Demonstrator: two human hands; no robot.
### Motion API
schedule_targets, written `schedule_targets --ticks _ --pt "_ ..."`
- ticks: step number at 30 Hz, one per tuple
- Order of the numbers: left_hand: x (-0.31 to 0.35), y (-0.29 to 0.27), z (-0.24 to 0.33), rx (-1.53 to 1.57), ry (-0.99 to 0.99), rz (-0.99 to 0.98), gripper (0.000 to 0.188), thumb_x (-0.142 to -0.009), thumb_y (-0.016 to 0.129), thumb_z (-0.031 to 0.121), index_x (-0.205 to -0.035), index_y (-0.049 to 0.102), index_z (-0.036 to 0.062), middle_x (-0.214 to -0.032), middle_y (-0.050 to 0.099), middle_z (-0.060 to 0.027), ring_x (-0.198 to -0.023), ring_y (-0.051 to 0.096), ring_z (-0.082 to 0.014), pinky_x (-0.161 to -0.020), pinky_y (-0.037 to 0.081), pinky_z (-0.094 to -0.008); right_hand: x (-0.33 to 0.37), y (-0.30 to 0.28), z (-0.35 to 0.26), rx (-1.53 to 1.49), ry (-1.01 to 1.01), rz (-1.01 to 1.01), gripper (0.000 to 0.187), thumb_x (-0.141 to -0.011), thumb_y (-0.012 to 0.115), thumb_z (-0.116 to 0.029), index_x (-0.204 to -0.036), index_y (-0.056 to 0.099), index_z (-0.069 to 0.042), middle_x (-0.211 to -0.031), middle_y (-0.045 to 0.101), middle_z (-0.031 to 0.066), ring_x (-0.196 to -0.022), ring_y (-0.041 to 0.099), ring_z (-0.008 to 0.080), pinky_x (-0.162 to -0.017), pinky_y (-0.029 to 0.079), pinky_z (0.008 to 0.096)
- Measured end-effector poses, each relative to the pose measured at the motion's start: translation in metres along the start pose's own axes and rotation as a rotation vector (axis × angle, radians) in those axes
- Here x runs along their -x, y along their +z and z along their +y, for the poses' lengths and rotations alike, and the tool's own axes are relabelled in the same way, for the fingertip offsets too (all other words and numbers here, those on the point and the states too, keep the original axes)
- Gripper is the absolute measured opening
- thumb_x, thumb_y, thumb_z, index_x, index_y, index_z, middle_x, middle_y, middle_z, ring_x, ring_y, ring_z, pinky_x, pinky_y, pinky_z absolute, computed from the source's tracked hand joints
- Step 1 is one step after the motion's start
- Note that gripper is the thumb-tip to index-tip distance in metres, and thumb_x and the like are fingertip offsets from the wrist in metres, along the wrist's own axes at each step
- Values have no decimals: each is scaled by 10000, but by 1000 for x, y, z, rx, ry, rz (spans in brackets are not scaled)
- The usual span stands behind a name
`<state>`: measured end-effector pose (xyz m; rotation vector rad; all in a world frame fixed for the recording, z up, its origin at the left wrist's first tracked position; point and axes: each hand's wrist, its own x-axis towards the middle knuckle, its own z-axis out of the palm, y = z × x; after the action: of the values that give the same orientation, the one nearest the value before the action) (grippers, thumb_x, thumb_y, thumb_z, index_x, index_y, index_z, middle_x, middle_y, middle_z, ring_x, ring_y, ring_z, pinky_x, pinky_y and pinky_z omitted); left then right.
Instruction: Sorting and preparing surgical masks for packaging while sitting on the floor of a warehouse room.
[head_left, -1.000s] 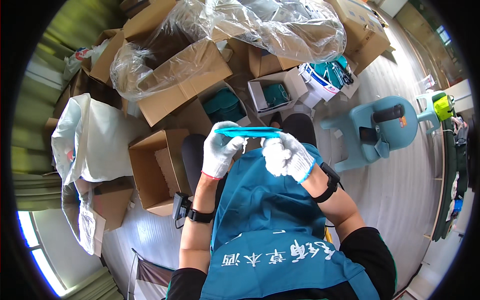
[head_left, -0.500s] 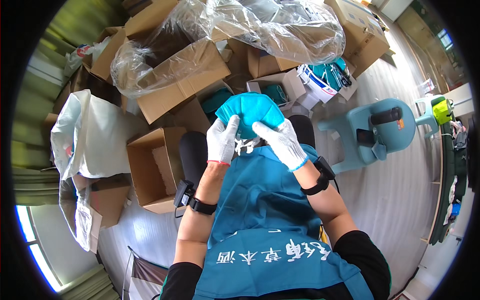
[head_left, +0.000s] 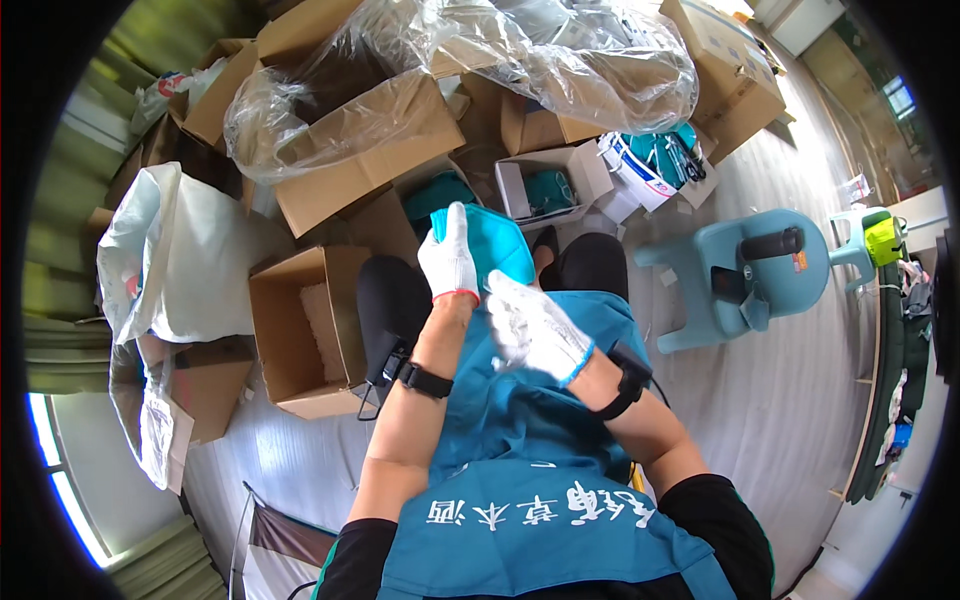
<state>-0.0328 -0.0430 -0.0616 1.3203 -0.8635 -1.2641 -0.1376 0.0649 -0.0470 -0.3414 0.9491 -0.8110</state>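
Teal folded face masks [head_left: 500,245], layered in a small stack, are held up over my lap. My left hand [head_left: 450,262], in a white glove with a red cuff, grips the stack at its left edge, thumb across the front. Just below the stack's lower right edge is my right hand [head_left: 537,328], in a white glove with a blue cuff. Its fingers are curled inward and slightly blurred, with the thumb tip beside the masks. What those fingers hold, if anything, is hidden.
An open cardboard box [head_left: 300,345] stands left of my knees. Ahead are a small white box [head_left: 530,200] with teal masks and a box of masks [head_left: 640,170] with scissors. Plastic film [head_left: 600,85] covers larger cartons. A blue chair [head_left: 690,290] stands right, a white sack [head_left: 190,270] left.
My right hand has left the masks' front and moved down toward my lap, its fingers curling. My left hand keeps the stack, now turned more sideways. White straps below the masks no longer show.
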Motion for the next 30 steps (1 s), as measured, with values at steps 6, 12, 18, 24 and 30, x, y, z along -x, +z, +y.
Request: schedule_targets --ticks 6,12,18,24,30 --pt "11 -29 -45 -164 -161 -38 296 -832 751 290 -849 687 2 -760 669 -32 -675 578 -88 -657 484 -276 31 -8 7 -893 55 -105 497 -989 456 -426 -568 265 -242 -450 248 -88 -347 205 73 -347 184 241" --pt "29 -42 -76 -87 -215 -100 166 -818 763 169 -832 686 22 -767 671 -25 -649 595 -90 -614 497 -264 89 -12 18 -928 104 0 462 -999 390 -308 -557 270 -246 -453 213 -80 -339 196 88 -361 201 272" --pt "57 -38 -102 -223 -232 -243 262 -808 764 226 -861 691 -20 -758 686 -55 -662 612 -106 -630 508 -282 151 -29 42 -936 125 80 425 -1019 353 -295 -604 291 -228 -491 232 -74 -370 221 94 -383 246 266" --pt "64 -16 -75 -288 -185 -353 275 -839 743 255 -887 692 -11 -763 681 -47 -665 620 -102 -627 510 -264 157 -38 46 838 -387 440 272 -1016 432 -184 -777 523 -93 -606 481 -12 -528 480 101 -487 386 256" --pt "51 0 -49 -292 -225 -351 308 -843 737 280 -940 692 -9 -805 692 -70 -693 634 -116 -654 524 -272 88 -9 15 1367 -916 475 67 -841 593 -17 -846 643 -61 -888 636 76 -747 621 182 -617 500 299"
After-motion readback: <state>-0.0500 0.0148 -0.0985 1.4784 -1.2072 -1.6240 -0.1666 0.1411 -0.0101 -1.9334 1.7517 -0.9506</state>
